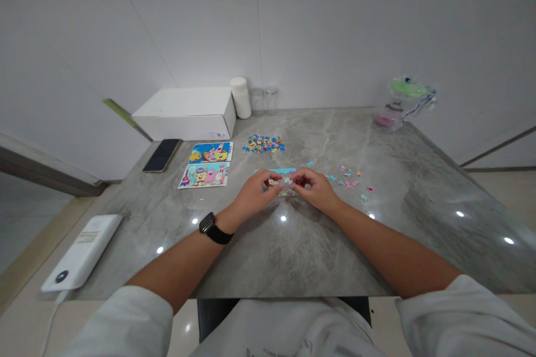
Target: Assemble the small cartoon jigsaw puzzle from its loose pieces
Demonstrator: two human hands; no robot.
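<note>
A pale jigsaw piece point(288, 181) is pinched between the fingertips of both hands, just above a partly assembled jigsaw puzzle point(281, 170). My left hand point(256, 192), with a black watch on its wrist, comes in from the left with thumb and fingers bent together. From the other side my right hand point(317, 192) meets it, its thumb and index finger closed at the piece. Both hands cover much of the puzzle, whose light-blue top edge and colourful lower strip show. Loose pink and blue jigsaw pieces point(348, 183) lie right of my right hand.
A pile of jigsaw pieces point(263, 144) lies beyond the hands. Left are two picture cards point(205, 175), a phone point(162, 155) and a white power bank point(84, 252) with a cable. A white box point(186, 111), white bottle point(240, 98), glass jars point(271, 101) and plastic bag point(404, 103) stand behind.
</note>
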